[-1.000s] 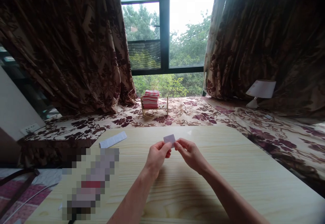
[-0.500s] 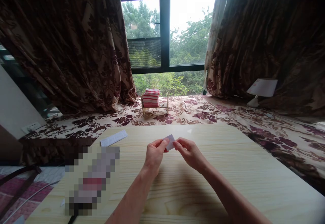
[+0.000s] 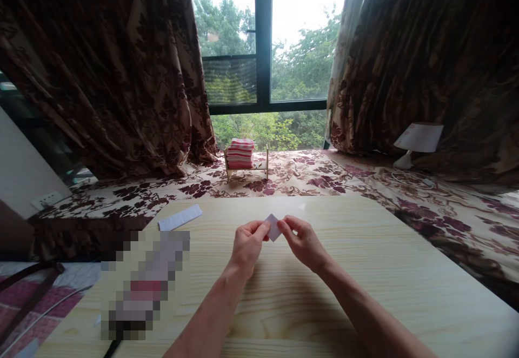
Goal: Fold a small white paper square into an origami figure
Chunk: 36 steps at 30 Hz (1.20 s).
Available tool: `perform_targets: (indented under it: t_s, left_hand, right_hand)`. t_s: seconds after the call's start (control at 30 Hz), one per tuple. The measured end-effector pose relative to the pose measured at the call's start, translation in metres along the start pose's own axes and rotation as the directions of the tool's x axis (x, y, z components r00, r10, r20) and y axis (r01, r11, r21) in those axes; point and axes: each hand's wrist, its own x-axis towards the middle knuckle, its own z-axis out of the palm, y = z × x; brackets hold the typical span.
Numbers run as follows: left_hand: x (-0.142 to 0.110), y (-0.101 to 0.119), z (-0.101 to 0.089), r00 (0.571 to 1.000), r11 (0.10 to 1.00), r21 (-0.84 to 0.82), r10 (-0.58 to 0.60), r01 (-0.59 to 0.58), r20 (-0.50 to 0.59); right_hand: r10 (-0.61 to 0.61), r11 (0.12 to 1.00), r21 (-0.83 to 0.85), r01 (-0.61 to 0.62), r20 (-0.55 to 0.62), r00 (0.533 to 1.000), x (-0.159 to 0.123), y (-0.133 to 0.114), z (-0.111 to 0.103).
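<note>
A small pale square of paper (image 3: 273,227), turned corner-up like a diamond, is held just above the wooden table. My left hand (image 3: 250,239) pinches its left corner between thumb and fingers. On the opposite side, my right hand (image 3: 299,237) is closed with thumb and fingertips on the right corner. The paper's face between the two pinches is in plain sight; the parts under the fingertips are hidden.
Beneath my hands is a light wood-grain table (image 3: 365,282). A white printed strip of paper (image 3: 180,218) lies at its far left, near a blurred-out object (image 3: 146,287) with a cable. Beyond, a small rack (image 3: 248,170) with folded striped cloths (image 3: 240,153) and a lamp (image 3: 419,137) stand on the sill.
The paper has turned between my fingers, now standing corner-up, with more of its face showing. My hands stay in nearly the same place. The view has tipped slightly.
</note>
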Motion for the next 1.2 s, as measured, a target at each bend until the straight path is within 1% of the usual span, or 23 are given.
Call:
perform_targets:
  t_s: [0.17, 0.3, 0.53, 0.67, 0.83, 0.97, 1.1, 1.2]
  left_hand:
    - [0.004, -0.001, -0.002, 0.999, 1.0, -0.001, -0.026, 0.026, -0.047]
    - [0.004, -0.001, -0.002, 0.998, 0.998, -0.034, -0.057, 0.056, -0.029]
    - [0.007, -0.002, -0.005, 0.997, 1.0, -0.019, -0.014, 0.013, -0.074]
    - [0.006, 0.0, -0.004, 0.998, 0.998, -0.045, -0.042, 0.04, -0.041]
    - [0.003, 0.003, -0.002, 1.0, 1.0, 0.014, -0.003, 0.004, -0.024]
    - [0.001, 0.004, 0.0, 0.999, 0.998, 0.051, 0.022, -0.021, -0.031]
    - [0.0, 0.003, 0.003, 0.997, 0.997, 0.064, 0.05, -0.046, -0.064]
    - [0.002, 0.001, 0.001, 0.993, 0.997, 0.061, 0.06, -0.054, -0.105]
  right_hand:
    - [0.017, 1.0, -0.003, -0.017, -0.046, 0.999, 0.002, 0.007, -0.003]
    - [0.04, 0.999, 0.025, -0.038, -0.073, 0.997, 0.002, 0.008, -0.004]
    - [0.055, 0.997, 0.051, -0.051, -0.091, 0.994, 0.002, 0.007, -0.001]
    - [0.07, 0.996, 0.068, -0.063, -0.1, 0.993, 0.003, 0.009, -0.002]
    - [0.097, 0.991, 0.096, -0.09, -0.072, 0.993, 0.003, 0.009, -0.004]
    - [0.112, 0.986, 0.123, -0.108, -0.021, 0.994, 0.002, 0.007, 0.001]
    - [0.11, 0.984, 0.142, -0.107, -0.013, 0.994, 0.001, 0.006, 0.006]
    - [0.127, 0.981, 0.149, -0.12, -0.035, 0.991, 0.003, 0.01, 0.003]
